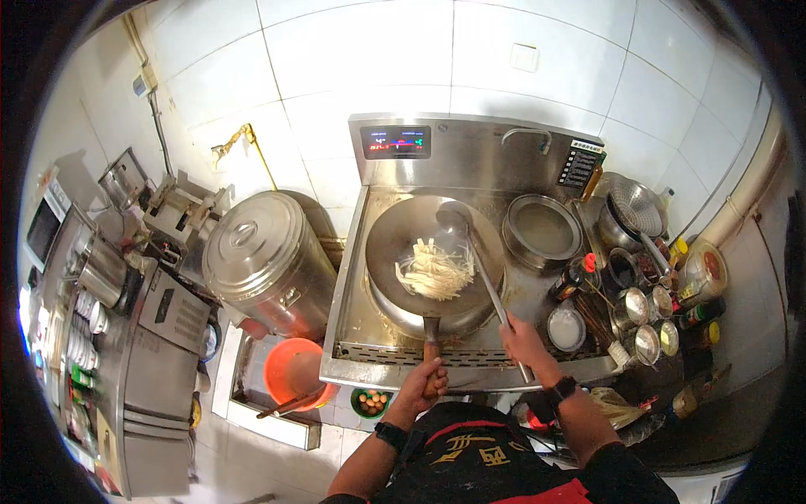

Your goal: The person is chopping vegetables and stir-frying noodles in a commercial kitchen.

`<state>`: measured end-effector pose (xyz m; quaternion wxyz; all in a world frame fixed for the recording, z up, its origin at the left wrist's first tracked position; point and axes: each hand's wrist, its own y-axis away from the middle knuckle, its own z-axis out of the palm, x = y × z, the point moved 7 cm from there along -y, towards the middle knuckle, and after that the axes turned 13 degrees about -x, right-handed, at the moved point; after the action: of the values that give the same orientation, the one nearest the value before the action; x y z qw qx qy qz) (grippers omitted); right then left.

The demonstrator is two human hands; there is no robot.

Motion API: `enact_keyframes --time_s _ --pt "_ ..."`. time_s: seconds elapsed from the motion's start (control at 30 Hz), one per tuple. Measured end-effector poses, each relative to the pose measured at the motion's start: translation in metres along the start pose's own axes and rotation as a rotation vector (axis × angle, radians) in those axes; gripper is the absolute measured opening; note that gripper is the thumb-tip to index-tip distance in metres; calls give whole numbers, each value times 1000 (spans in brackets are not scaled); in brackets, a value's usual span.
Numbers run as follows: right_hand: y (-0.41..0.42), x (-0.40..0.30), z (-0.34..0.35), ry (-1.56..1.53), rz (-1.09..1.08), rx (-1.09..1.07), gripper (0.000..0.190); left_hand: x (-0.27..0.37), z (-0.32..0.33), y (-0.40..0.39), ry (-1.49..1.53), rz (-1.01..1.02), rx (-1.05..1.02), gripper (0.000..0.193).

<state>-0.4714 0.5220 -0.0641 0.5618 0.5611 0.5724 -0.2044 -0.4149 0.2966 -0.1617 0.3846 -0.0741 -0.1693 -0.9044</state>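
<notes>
My left hand (423, 384) is wrapped around the wooden handle (432, 353) of a large wok (387, 242) seated on the stainless steel range. A heap of pale noodle-like strips (436, 271) lies in the middle of the wok, some at the edges loose. My right hand (529, 346) grips the long metal shaft of a ladle (486, 268). Its bowl (453, 216) rests at or just above the wok's far right inner wall, beyond the strips; contact there is unclear.
Right of the wok stand a steel pot of liquid (543, 230), a bowl of white substance (566, 326), a bottle with a red cap (570, 280) and several seasoning containers (633, 307). Leftward are a tall lidded steel pot (271, 252), an orange bucket (293, 365) and a basket of eggs (370, 403).
</notes>
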Motion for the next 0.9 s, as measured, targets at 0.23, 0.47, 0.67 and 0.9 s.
enact_keyframes --time_s 0.23,0.47,0.67,0.9 --pt "-32 52 4 -155 73 -43 35 -2 -7 -1 20 -24 2 17" --pt "19 38 72 -1730 -118 -620 40 -1 1 4 -11 0 36 16" --pt "55 1 45 -1320 -24 -416 40 -5 -2 2 38 -40 12 15" --pt "57 2 12 -162 103 -105 37 -1 -1 3 9 -22 23 18"
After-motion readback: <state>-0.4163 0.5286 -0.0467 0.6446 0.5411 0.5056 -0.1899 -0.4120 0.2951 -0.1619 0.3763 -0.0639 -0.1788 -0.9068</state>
